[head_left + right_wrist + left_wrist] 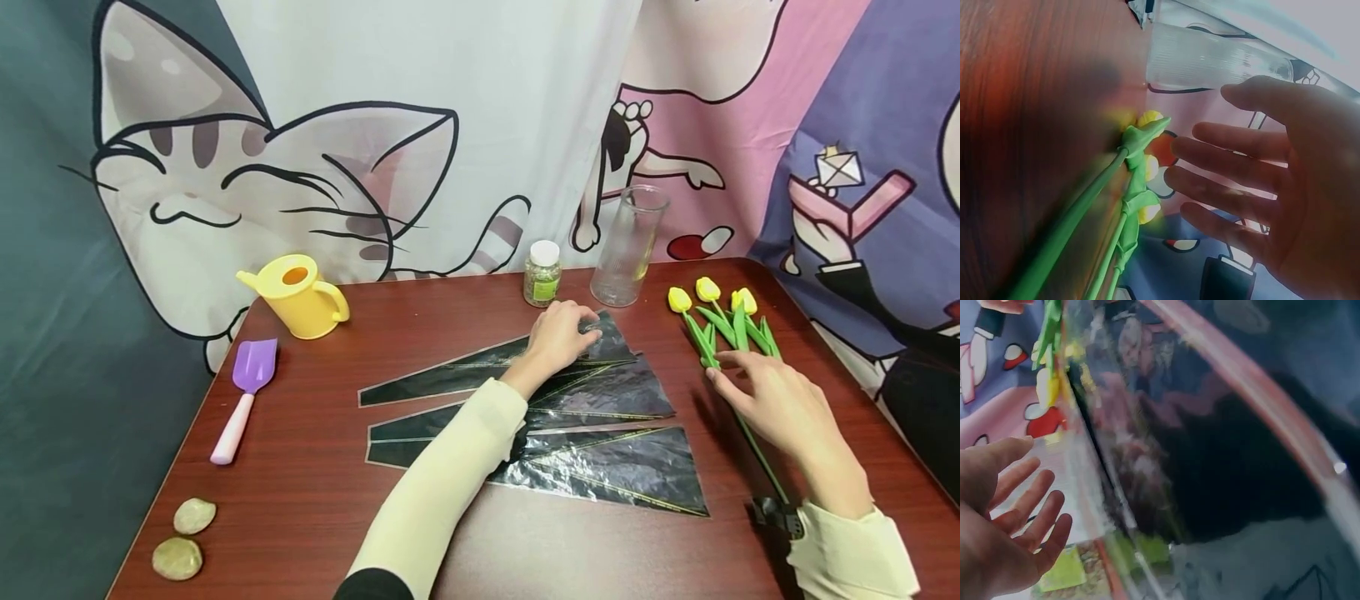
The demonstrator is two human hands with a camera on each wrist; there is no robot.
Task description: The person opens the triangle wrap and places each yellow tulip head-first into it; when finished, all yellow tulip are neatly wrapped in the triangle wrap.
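Three dark, glossy tapered plastic sleeves [615, 467] with pale edges lie side by side on the table. My left hand [558, 337] is over the wide end of the farthest one. Its fingers look loosely bent in the left wrist view, with nothing between them; whether they touch the plastic, I cannot tell. Three yellow tulips [738, 325] with green stems lie on the right. Above their leaves and stems hovers my right hand [783, 408], fingers spread and relaxed, empty in the right wrist view.
At the back stand a clear ribbed glass vase [626, 250] and a white-capped jar [542, 275]. A yellow watering can [296, 300], a purple scoop [251, 375] and two stones [177, 558] are on the left. A cartoon curtain [480, 167] hangs behind the table.
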